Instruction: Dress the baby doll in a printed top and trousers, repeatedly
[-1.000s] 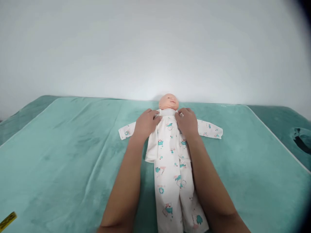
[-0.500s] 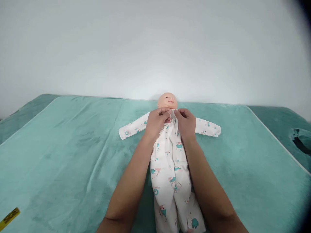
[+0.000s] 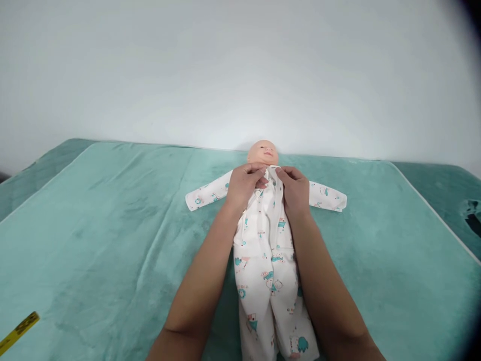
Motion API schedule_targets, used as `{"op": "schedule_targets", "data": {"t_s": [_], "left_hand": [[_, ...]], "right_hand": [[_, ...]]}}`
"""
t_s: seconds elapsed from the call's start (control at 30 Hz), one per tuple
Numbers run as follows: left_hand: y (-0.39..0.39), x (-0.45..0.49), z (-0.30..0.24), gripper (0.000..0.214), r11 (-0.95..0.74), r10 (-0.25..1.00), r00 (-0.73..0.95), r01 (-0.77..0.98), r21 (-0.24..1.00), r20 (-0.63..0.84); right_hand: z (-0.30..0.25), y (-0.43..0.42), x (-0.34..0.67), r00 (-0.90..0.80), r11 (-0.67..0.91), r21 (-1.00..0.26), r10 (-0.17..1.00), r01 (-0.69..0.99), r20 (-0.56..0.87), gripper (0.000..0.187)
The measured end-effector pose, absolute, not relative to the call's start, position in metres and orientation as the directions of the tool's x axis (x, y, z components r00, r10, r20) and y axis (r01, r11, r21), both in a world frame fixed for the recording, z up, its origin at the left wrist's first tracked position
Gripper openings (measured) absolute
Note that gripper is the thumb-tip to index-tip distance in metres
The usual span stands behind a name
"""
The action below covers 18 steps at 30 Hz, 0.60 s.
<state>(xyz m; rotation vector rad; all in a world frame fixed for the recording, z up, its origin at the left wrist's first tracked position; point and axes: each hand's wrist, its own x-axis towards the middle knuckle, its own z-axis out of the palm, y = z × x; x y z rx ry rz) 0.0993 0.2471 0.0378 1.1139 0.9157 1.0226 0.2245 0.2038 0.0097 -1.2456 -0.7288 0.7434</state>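
Note:
A baby doll (image 3: pixel 262 152) lies on its back, head toward the wall, dressed in a white baby shirt (image 3: pixel 276 203) and trousers (image 3: pixel 259 296) with teal and pink prints. Its sleeves stretch out to both sides. My left hand (image 3: pixel 246 185) pinches the shirt's front edge just below the doll's chin. Opposite it, my right hand (image 3: pixel 295 185) holds the other front edge at the collar between thumb and fingers. The two edges are a little apart, with small dark snap dots showing along the front. My hands cover the doll's shoulders.
A teal plush sheet (image 3: pixel 112 225) with white edging lies under the doll. A plain white wall (image 3: pixel 240 75) rises directly behind its head. At the lower left is a yellow strip with black print (image 3: pixel 18 332); a dark object (image 3: pixel 474 220) shows at the right edge.
My right hand has moved slightly to the right with its shirt edge, so the gap between my hands is wider. The whole view has shifted a little.

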Motion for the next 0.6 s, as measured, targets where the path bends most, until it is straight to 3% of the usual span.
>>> {"op": "schedule_targets", "data": {"t_s": [0.23, 0.43, 0.6], "left_hand": [[0.2473, 0.1008, 0.0365, 0.008, 0.131, 0.957, 0.281, -0.21, 0.969, -0.068], [0.2482, 0.1008, 0.0325, 0.01, 0.14, 0.952, 0.296, -0.221, 0.965, -0.07], [0.2496, 0.0986, 0.0336, 0.012, 0.179, 0.949, 0.299, -0.248, 0.952, -0.1]], "right_hand": [[0.0054, 0.1967, 0.2232, 0.509, 0.248, -0.968, 0.831, 0.022, 0.225, 0.021], [0.0031, 0.1984, 0.2258, 0.514, 0.235, -0.971, 0.829, 0.039, 0.221, 0.024], [0.0059, 0.1965, 0.2236, 0.488, 0.251, -0.952, 0.817, 0.176, 0.306, 0.018]]}}
